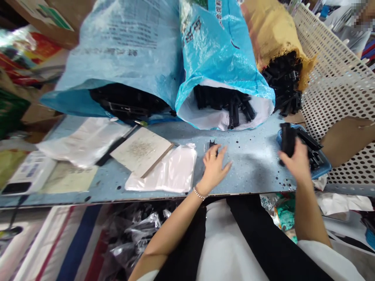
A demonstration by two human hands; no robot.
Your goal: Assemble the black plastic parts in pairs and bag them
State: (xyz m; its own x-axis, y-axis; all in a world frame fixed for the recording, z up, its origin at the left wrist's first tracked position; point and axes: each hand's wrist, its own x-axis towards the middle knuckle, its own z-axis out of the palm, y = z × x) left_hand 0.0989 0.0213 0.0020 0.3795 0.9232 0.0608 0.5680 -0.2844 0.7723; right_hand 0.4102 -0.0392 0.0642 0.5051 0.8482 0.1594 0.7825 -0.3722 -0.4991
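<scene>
My left hand [213, 168] rests on the speckled blue workbench [249, 164] with its fingers spread, holding nothing. Just beyond its fingertips lies a small black plastic part [212, 143]. My right hand [297, 160] grips a black plastic part [288, 140], raised at the near edge of a blue plastic tray [324, 168]. More black parts [312, 146] lie in that tray, partly hidden by the hand and the held part.
Blue woven sacks [219, 58] and a tan sack [278, 43] along the back spill black plastic parts [225, 103]. Plastic sheets [166, 168], a square board [142, 152] and a white device [29, 173] lie on the left. A perforated white panel [336, 97] stands at the right.
</scene>
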